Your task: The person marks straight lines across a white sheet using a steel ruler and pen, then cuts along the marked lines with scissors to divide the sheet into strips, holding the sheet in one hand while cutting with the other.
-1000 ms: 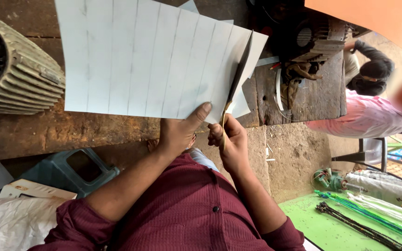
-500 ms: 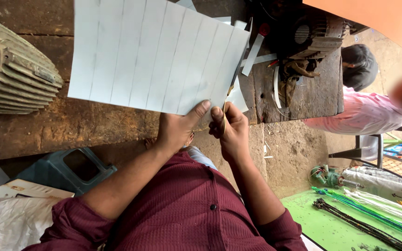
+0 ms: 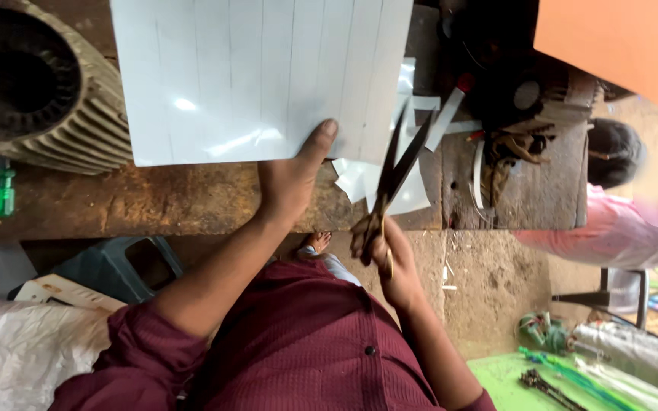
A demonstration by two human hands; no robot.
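My left hand (image 3: pixel 292 183) grips the near edge of a large white sheet (image 3: pixel 257 76) ruled with straight pencil lines, thumb on top. My right hand (image 3: pixel 386 255) holds a pair of scissors (image 3: pixel 397 171) by the handles, its blades apart and pointing at the sheet's right edge, just off the paper. Cut white strips (image 3: pixel 420 122) and scraps lie on the rusty workbench (image 3: pixel 154 202) under the blades.
A ribbed motor housing (image 3: pixel 36 84) sits at the bench's left end, a green screwdriver (image 3: pixel 5 190) beside it. Dark tools and parts crowd the right end (image 3: pixel 512 99). Another person in a pink shirt (image 3: pixel 618 228) stands at the right. A blue stool (image 3: pixel 116 266) is below the bench.
The cut strip has come off the sheet's right edge. My right hand has pulled the scissors back off the paper and opened the blades. The sheet shifted slightly.
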